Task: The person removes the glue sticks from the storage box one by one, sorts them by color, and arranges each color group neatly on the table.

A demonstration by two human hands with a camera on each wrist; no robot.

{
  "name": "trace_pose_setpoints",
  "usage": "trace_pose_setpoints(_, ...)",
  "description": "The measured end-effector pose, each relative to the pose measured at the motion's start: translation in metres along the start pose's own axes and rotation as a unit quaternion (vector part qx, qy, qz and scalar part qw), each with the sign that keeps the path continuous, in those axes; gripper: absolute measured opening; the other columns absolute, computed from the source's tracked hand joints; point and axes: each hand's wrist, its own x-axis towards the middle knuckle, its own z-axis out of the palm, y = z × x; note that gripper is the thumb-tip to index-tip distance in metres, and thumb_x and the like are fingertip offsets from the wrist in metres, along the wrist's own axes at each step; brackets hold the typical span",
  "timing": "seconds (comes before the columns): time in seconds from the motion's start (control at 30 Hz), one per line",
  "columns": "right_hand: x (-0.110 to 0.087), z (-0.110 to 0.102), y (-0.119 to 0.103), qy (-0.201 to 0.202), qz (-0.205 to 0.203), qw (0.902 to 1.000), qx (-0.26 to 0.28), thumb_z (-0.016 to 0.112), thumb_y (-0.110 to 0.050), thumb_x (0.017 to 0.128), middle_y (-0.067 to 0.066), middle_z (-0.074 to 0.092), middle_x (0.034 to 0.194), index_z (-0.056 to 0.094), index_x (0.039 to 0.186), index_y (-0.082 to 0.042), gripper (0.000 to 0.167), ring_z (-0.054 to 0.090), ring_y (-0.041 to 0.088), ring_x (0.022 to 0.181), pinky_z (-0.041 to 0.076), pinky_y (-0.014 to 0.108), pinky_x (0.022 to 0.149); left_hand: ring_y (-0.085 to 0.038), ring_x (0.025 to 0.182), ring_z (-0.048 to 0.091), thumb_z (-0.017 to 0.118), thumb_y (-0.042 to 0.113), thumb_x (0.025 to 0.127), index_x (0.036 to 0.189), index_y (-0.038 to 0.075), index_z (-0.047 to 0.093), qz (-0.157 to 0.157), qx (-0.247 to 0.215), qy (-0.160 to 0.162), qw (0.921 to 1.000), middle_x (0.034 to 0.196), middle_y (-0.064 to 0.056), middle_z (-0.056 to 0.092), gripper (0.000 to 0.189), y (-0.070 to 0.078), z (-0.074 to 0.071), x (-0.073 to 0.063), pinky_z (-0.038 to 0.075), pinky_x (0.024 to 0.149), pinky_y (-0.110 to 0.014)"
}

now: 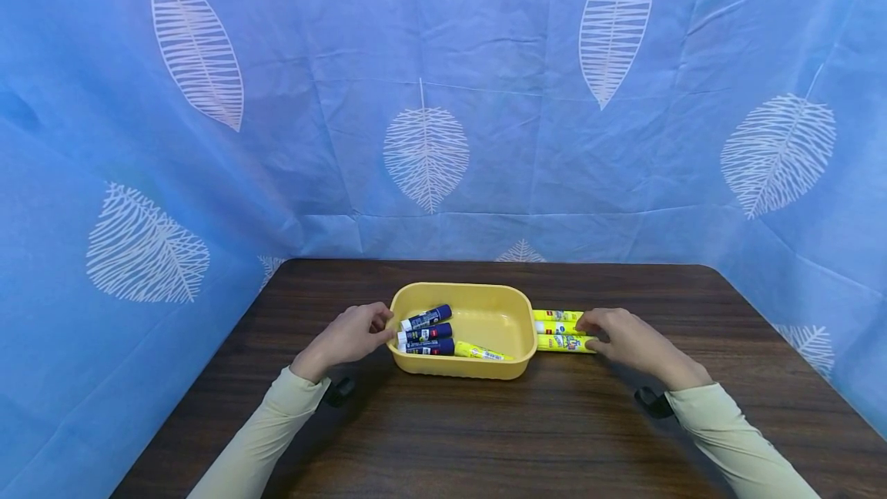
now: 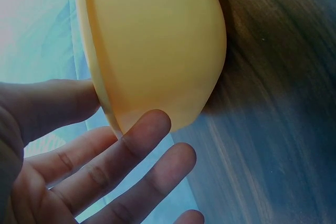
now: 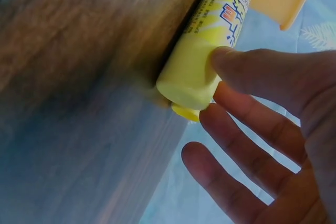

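Note:
A yellow plastic tub [image 1: 460, 367] stands on the table, with my left hand [image 1: 352, 336] at its left end. The left thumb [image 2: 68, 100] meets the rim while the fingers lie along the outer wall, pinching it. Inside the tub are three navy glue sticks [image 1: 424, 333] with white ends and one yellow glue stick [image 1: 480, 351]. Right of the tub, three yellow glue sticks [image 1: 561, 343] lie side by side, pointing at it. My right hand [image 1: 634, 341] is at their right ends, its thumb [image 3: 236, 69] on the nearest stick and its fingers around the far side.
The dark wood-grain table [image 1: 471, 437] extends around the tub on all sides. A blue cloth [image 1: 443, 37] with white leaf prints hangs behind and beside it. Both forearms come in from the front, each with a black band [image 1: 653, 403] at the wrist.

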Motion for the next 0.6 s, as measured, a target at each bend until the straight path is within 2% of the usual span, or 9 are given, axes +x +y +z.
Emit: trace_pose_setpoints(0.6,0.0002,0.0084,-0.0029,0.024,0.017,0.9994,-0.019,0.078,-0.009,0.089,0.003,0.074,0.1,0.074,0.107,-0.009,0.019,0.07,0.023,0.091,0.058,0.044,0.077,-0.021,0.086,0.067,0.07,0.012,0.097,0.123,0.0,0.066,0.001,-0.003,0.004,1.0,0.098,-0.005,0.07,0.029,-0.0012,0.0013,0.0019,0.059,0.082,-0.04)
